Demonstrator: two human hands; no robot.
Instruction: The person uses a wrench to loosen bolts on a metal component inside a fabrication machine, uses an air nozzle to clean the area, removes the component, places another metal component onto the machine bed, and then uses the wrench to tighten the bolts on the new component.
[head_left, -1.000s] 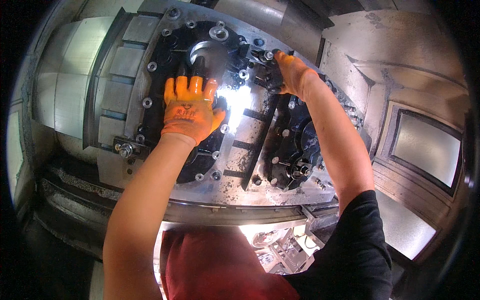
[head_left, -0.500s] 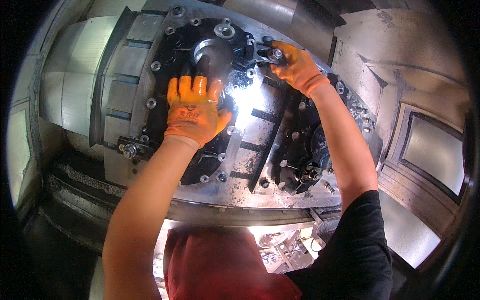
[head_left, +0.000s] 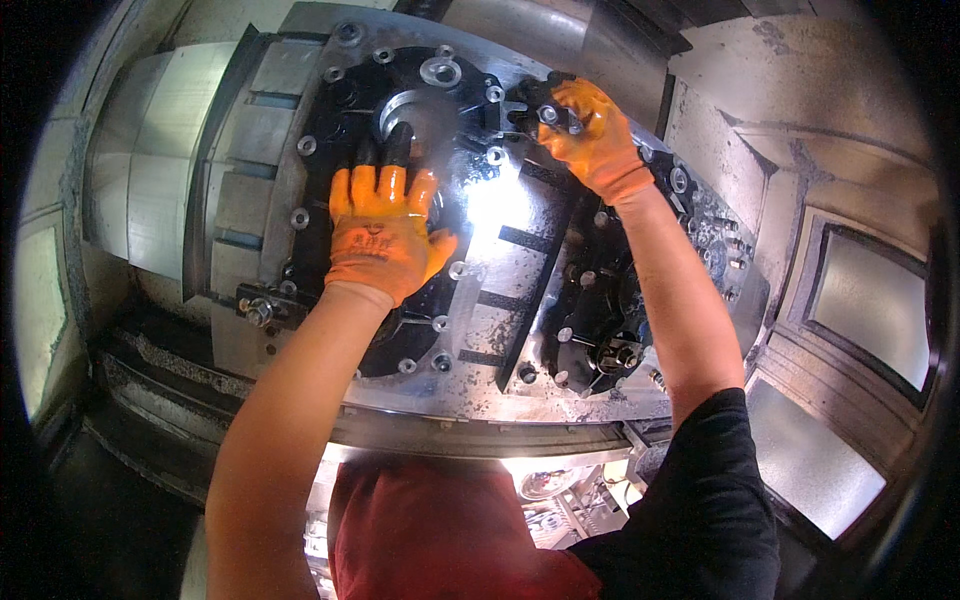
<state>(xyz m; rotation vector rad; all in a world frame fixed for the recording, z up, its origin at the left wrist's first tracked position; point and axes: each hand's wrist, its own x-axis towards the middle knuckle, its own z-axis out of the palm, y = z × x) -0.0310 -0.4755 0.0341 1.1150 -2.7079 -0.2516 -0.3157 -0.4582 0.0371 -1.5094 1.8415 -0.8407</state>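
Observation:
My left hand (head_left: 382, 230), in an orange glove with dark fingertips, lies flat with fingers spread on a black cast housing (head_left: 465, 125). Its fingertips reach the round bore (head_left: 398, 112) in the casting. At the housing's upper right edge, my right hand (head_left: 592, 140), gloved alike, has its fingers curled round a metal clamp (head_left: 515, 117). A bolt with a nut (head_left: 548, 115) stands up through this clamp between the fingers. The clamp's forked end is at the housing's edge; whether it presses on it, I cannot tell.
A second black casting (head_left: 590, 310) sits right of the slotted metal plate (head_left: 540, 205). Another bolted clamp (head_left: 262, 308) is at the first housing's lower left. Metal machine walls (head_left: 810, 100) surround the plate, with a window (head_left: 870, 300) at right.
My right hand has shifted its grip, and its fingers curl more around the bolt and clamp. My left hand stays flat on the housing. The whole view has moved slightly.

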